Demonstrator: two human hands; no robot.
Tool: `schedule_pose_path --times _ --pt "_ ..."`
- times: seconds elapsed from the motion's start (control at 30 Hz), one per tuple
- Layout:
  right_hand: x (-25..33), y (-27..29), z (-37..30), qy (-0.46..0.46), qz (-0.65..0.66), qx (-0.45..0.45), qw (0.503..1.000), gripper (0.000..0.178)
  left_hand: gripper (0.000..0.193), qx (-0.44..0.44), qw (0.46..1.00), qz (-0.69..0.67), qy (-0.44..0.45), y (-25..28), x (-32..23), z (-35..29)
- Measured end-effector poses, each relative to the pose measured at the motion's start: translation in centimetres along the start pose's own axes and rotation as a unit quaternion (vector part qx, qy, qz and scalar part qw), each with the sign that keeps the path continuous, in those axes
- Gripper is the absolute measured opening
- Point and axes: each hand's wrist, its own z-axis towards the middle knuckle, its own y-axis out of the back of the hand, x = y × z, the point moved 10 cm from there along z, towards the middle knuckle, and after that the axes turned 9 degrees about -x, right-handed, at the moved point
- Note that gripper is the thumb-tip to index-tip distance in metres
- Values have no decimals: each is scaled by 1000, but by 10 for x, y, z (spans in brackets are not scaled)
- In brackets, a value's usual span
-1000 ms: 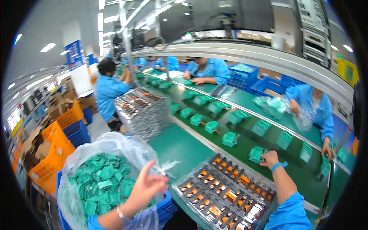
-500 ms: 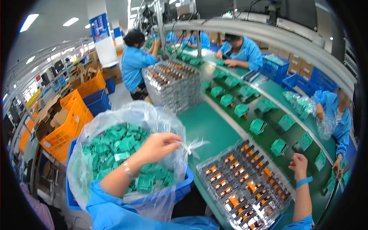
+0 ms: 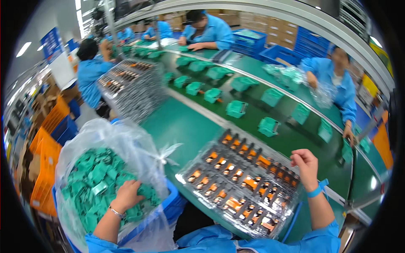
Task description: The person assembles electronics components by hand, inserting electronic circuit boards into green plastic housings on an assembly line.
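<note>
My left hand (image 3: pixel 128 195) is down in a clear plastic bag (image 3: pixel 114 134) lining a blue bin (image 3: pixel 175 198). Its fingers are apart and rest on the loose green plastic housings (image 3: pixel 95 179) heaped inside; no housing is seen lifted. Over the near edge of the conveyor, my right hand (image 3: pixel 305 166) hovers with fingers curled together and nothing visible in them. Just left of it lies a clear plastic tray (image 3: pixel 185 179) holding rows of small orange-and-black parts (image 3: pixel 249 182). Several green housings (image 3: pixel 236 109) stand spaced along the green belt (image 3: pixel 253 128).
A tall stack of clear trays (image 3: pixel 141 95) stands at the far left of the bench (image 3: pixel 168 120). Co-workers in blue sit across the belt and at far left; one handles a clear bag (image 3: pixel 325 95) at right. Orange crates (image 3: pixel 44 168) stand left of the bin. A metal rail (image 3: pixel 253 10) crosses overhead.
My left hand has gone from above the bag's right side down onto the green housings. My right hand stays curled beside the tray. The view has turned to the right.
</note>
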Motion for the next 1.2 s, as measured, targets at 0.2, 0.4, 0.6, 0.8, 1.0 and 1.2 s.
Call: schedule_pose_path --times 0.2,0.4,0.6,0.8,1.0,1.2 --pt "-3 35 -30 28 -94 -5 995 9 31 -77 994 40 67 -9 41 3" --pt "32 15 -57 200 -262 117 937 9 32 -397 759 -470 212 79 93 -38" --pt "54 -12 -82 326 -295 263 859 16 67 -179 703 -679 112 89 -52 -18" --pt "45 -25 -114 373 -327 302 814 27 60 154 553 -806 144 15 -206 42" --pt "38 -46 -124 446 -332 286 780 16 43 174 626 -755 87 -3 -253 53" --pt "60 -18 -81 229 -73 144 960 16 31 134 614 -769 118 -16 -250 64"
